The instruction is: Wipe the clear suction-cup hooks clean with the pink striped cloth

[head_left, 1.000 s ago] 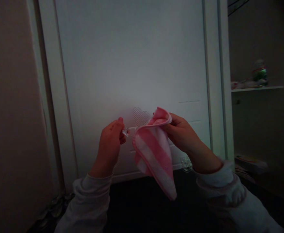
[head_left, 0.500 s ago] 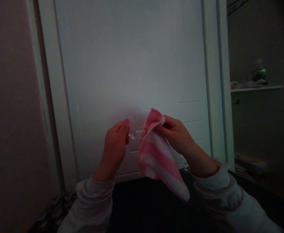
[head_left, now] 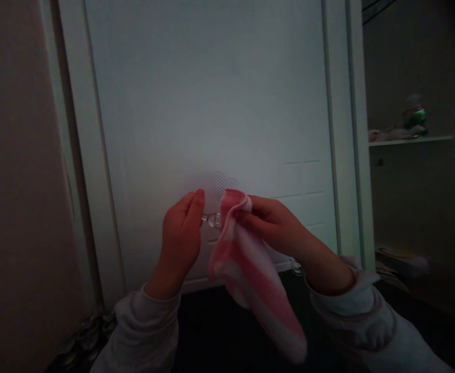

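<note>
In the middle of the view, my left hand [head_left: 182, 228] is closed around the narrow end of a clear stemmed glass [head_left: 212, 220]. My fingers hide that end. The glass lies roughly sideways, and its wider part disappears into a pink and white striped cloth [head_left: 250, 274]. My right hand [head_left: 274, 223] pinches this cloth near its top edge and presses it about the glass. From there the cloth hangs down to the lower right, in front of a dark surface.
A pale panel [head_left: 211, 103] with a striped heart pattern stands upright behind my hands. Several clear glass objects [head_left: 89, 334] sit at the lower left. Another glass object [head_left: 296, 266] stands by the panel's foot at right. Farther right, a shelf [head_left: 409, 140] carries small items.
My right hand and the cloth have shifted left and slightly down, covering more of the glass. The cloth's loose end hangs lower. My left hand has moved slightly left, still holding the glass.
</note>
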A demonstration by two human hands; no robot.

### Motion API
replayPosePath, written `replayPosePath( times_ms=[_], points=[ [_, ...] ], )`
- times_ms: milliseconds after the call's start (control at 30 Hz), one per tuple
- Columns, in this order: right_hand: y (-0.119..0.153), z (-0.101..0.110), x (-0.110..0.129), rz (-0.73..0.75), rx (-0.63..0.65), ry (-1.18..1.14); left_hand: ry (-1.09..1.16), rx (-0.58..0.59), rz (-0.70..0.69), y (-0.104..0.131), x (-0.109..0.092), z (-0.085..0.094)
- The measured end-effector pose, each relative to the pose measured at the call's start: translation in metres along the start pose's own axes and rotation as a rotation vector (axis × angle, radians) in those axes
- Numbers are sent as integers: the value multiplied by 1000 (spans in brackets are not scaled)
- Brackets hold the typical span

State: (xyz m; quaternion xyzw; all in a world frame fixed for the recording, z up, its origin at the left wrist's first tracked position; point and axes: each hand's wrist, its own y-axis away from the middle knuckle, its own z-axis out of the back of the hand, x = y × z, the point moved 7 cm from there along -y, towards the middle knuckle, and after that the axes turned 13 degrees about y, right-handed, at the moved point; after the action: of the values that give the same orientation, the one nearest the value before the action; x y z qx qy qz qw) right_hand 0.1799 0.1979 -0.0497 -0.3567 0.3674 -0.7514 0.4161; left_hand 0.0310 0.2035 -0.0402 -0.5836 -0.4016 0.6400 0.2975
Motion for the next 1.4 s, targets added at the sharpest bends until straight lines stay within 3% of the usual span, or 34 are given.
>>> replayPosePath(
  times_ms=[133,267,400,567,867,1400],
  points=[
    [0,-5,5,67,62,25,18,-18,0,-1,-4,3],
    [-1,-5,7,90,12,73,9,-9,14,-2,-7,3],
    [-1,-1,7,70,-24,98,-29,79,26,-1,-5,-4],
    [0,6,18,149,-36,178,-94,155,15,1,-6,-10],
    [-2,1,32,250,-8,261,-178,137,-60,1,-21,-14],
    [-2,-7,19,61,124,149,-232,60,-355,13,-32,-12]
  ],
)
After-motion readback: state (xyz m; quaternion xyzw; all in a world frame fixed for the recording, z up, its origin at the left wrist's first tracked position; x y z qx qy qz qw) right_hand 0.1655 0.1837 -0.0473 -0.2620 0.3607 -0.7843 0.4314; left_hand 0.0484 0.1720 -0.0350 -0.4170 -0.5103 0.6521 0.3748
